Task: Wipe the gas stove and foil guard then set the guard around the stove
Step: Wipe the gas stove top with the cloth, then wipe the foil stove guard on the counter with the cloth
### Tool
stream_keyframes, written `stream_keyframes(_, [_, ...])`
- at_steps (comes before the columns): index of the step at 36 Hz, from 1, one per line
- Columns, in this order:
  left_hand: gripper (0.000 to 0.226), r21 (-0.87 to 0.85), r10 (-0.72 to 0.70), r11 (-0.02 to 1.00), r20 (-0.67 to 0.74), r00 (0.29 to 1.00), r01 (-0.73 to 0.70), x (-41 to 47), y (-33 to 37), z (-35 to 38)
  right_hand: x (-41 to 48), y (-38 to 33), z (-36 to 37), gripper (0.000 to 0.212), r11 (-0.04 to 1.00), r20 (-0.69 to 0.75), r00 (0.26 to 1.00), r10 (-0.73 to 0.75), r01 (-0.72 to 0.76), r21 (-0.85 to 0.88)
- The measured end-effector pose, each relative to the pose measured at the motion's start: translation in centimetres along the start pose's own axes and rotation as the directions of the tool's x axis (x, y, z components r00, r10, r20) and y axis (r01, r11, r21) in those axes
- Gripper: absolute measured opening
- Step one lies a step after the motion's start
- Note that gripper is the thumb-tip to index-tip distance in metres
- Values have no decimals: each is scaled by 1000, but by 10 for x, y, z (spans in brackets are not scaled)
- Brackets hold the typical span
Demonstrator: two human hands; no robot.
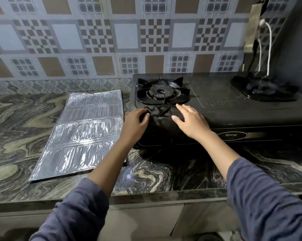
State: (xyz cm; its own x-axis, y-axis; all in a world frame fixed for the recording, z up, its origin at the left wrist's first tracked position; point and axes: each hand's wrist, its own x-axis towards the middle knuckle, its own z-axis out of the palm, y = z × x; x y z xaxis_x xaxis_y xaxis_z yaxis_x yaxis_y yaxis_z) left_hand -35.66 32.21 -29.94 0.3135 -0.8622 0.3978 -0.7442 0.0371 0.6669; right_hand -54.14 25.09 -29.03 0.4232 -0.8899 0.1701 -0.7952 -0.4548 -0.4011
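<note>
A black two-burner gas stove [230,108] stands on the marbled counter, its left burner [161,93] near the middle of the view. A dark cloth [161,117] lies bunched on the stove's front left corner. My left hand [134,124] pinches the cloth's left edge. My right hand [192,120] rests flat on the cloth's right side, fingers spread. The silver foil guard [84,134] lies folded flat on the counter to the left of the stove, apart from both hands.
The tiled wall [112,40] runs behind the counter [21,122]. A wall socket with a white cable [269,49] and a black cable hangs above the stove's right burner [266,87]. The counter's front edge is close to me, with cabinets below.
</note>
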Motion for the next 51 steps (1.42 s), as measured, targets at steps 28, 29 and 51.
stream_keyframes(28, [49, -17, 45, 999, 236, 971, -43, 21, 8, -6, 22, -20, -25, 16, 906, -41, 991, 124, -97, 412])
stream_keyframes(29, [46, -46, 45, 998, 227, 973, -36, 20, 8, -7, 21, -19, -27, 16, 903, -62, 992, 108, -72, 423])
stream_keyframes(51, [25, -457, 265, 864, 58, 963, -210, 32, 74, -141, 11, -82, -124, 42, 675, -184, 943, -277, 327, 661])
